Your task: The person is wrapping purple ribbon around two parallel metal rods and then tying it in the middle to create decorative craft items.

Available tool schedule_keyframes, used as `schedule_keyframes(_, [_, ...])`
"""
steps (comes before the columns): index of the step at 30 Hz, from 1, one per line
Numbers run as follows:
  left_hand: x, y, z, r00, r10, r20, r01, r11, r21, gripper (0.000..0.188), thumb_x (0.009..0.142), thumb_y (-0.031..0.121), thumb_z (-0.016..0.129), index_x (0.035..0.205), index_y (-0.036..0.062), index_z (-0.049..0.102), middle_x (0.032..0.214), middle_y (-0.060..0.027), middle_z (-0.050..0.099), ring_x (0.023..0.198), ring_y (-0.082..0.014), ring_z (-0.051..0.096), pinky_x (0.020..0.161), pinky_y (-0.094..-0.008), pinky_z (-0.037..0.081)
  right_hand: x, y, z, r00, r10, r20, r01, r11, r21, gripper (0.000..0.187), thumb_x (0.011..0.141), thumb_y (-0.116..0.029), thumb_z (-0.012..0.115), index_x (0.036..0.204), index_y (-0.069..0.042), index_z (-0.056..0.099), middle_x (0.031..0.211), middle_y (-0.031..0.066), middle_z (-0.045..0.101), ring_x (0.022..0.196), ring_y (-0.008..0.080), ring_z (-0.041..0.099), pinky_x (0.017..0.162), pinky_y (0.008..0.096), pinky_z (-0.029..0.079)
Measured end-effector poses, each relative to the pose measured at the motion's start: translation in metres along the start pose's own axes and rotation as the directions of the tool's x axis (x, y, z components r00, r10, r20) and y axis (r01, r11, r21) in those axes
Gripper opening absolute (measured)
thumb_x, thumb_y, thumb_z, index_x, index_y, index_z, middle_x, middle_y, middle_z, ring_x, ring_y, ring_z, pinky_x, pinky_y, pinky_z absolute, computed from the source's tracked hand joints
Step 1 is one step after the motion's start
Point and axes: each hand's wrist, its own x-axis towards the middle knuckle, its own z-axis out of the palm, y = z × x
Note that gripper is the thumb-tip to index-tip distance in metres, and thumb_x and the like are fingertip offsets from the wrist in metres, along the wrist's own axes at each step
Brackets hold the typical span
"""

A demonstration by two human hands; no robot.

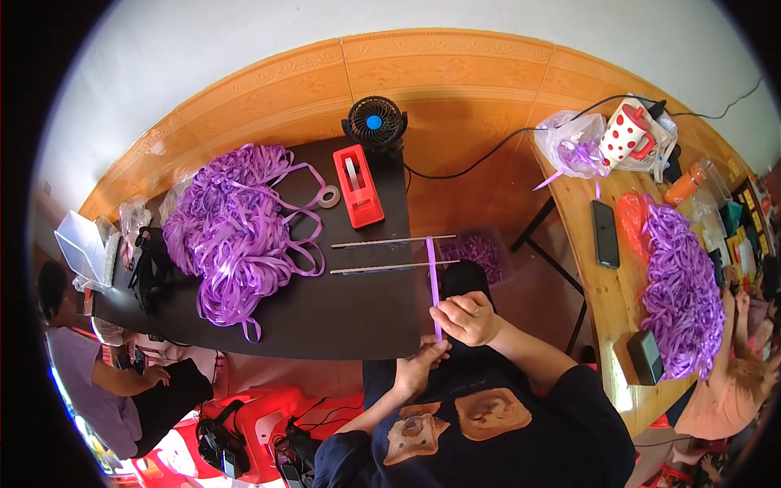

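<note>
A purple ribbon [433, 272] runs from two thin rods down toward my body. My right hand [468, 319], with a ring on one finger, is closed on the ribbon partway down. Just below it, my left hand [419, 366] has its fingers closed at the ribbon's lower end. The far rod [374, 243] and the near rod [374, 269] lie roughly parallel on the dark table [350, 317], their right ends jutting past its edge. At those ends the ribbon crosses both rods; whether it loops round them I cannot tell.
A big heap of purple ribbon [244, 228], red tape dispenser [358, 187], tape roll [329, 196] and small fan [375, 122] are on the dark table. Below its right edge sits a bin of ribbon pieces [478, 254]. The wooden table [582, 301] holds more ribbon [679, 301]. People sit on both sides.
</note>
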Motion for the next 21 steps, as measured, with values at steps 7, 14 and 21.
schedule_keyframes(7, [0.014,-0.017,-0.012,0.995,-0.061,0.075,0.061,0.998,0.008,0.033,0.090,0.019,0.062,0.120,0.0045,0.057,0.092,-0.0010,0.066,0.073,-0.0053,0.057,0.059,-0.0178,0.043,0.048,0.017,-0.015,0.978,0.202,-0.057,-0.189,0.965,0.180,0.028,0.060,-0.008,0.074,0.088,-0.008,0.068,0.090,0.0006,0.060,0.077,0.0167,0.055,0.068,0.0318,0.036])
schedule_keyframes(14, [0.049,-0.015,0.018,0.995,0.079,0.055,-0.082,0.995,0.055,0.040,0.094,0.019,0.056,0.129,0.0043,0.048,0.105,-0.0040,0.062,0.083,-0.0084,0.055,0.071,-0.0202,0.043,0.086,0.092,0.016,0.874,0.478,0.084,-0.454,0.744,0.490,0.009,0.070,0.004,0.066,0.078,-0.001,0.065,0.078,0.0054,0.056,0.071,0.0195,0.052,0.064,0.0305,0.038])
schedule_keyframes(21, [0.094,0.007,0.049,0.951,0.271,-0.149,-0.265,0.962,0.064,0.039,0.095,0.017,0.052,0.130,0.0036,0.045,0.107,-0.0050,0.061,0.085,-0.0095,0.055,0.074,-0.0202,0.042,0.058,0.132,0.082,0.591,0.640,0.490,-0.692,0.091,0.716,0.015,0.077,-0.002,0.071,0.066,0.003,0.063,0.059,-0.0006,0.051,0.054,0.0055,0.043,0.050,0.0248,0.031])
